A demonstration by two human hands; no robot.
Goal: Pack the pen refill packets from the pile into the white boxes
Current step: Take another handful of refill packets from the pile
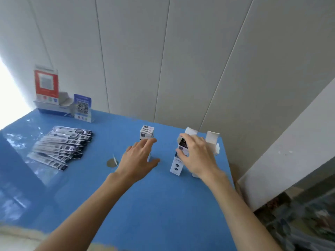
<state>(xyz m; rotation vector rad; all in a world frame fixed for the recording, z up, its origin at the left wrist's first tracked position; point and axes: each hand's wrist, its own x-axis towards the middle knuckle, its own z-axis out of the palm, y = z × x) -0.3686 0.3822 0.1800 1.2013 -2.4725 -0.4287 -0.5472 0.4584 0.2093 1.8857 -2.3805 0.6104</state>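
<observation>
Left hand (138, 156) fingers spread, at closed white box (146, 134); right hand (196, 154) grips upright open box (178, 160); refill pile (61, 145) far left, nearer left hand.

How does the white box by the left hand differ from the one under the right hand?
The closed white cardboard box near the left hand has its printed top flap shut; the open white cardboard box gripped by the right hand has flaps standing up. The closed one stands farther back. Both stand upright on the blue table.
</observation>
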